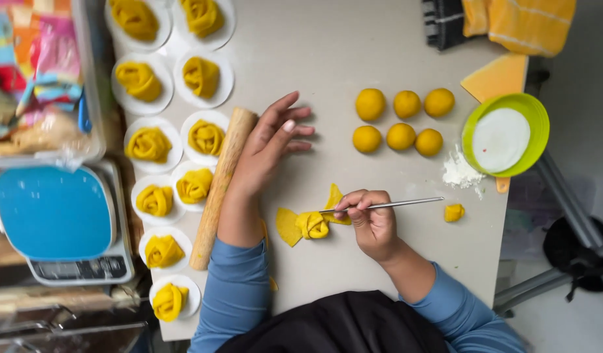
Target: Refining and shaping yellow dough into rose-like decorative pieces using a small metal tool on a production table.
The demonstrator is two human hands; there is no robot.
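Partly hidden metal stick (406,203) tip under right hand (373,225)

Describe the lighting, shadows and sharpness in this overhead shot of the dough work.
Head view: soft, even light on the table, with faint shadows beside the left hand and the dough balls; no harsh glare, only a thin glint on the metal stick in the right hand; the centre is sharp, with slight softness at the edges.

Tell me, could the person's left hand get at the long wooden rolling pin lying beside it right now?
Probably yes. The left hand rests open and empty on the table, with the long wooden rolling pin right alongside it. Nothing lies between them.
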